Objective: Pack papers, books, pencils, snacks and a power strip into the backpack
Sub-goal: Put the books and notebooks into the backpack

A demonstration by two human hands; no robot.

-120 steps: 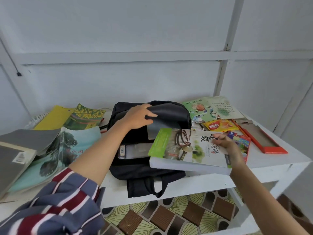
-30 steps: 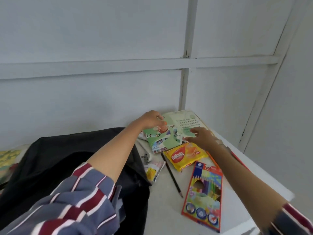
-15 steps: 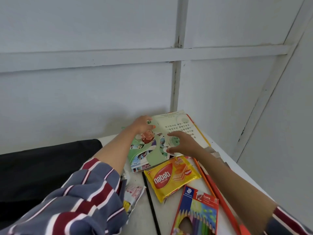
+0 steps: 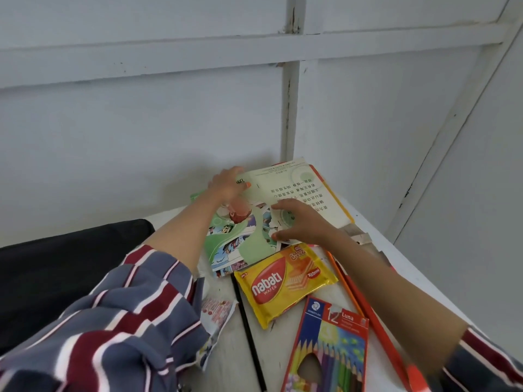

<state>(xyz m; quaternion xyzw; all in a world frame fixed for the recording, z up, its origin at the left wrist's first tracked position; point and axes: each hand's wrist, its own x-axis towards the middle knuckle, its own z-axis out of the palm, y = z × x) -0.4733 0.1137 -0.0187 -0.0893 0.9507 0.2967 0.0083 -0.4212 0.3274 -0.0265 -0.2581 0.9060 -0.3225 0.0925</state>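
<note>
Two overlapping books lie at the table's far right corner: a green comic book [image 4: 235, 247] and a pale book [image 4: 307, 188] with printed text. My left hand [image 4: 229, 183] pinches the pale book's far left corner, thumb on top. On the near edge of both books my right hand [image 4: 300, 222] curls its fingers, thumb at the comic book's corner. The black backpack [image 4: 56, 273] lies at the left, partly hidden by my striped sleeve. A yellow wafer pack [image 4: 285, 281], a box of coloured pencils [image 4: 331, 349] and a black pencil [image 4: 249, 329] lie nearer to me.
A crumpled snack wrapper [image 4: 218, 312] lies beside my left sleeve. An orange pencil [image 4: 342, 278] and an orange-red tray edge [image 4: 379, 326] run under my right forearm. White walls close off the back and right of the white table [image 4: 376, 230].
Four seconds ago I held a large green book at the backpack. Since then my view swung right and both hands reached the two corner books; over the last half second they barely moved.
</note>
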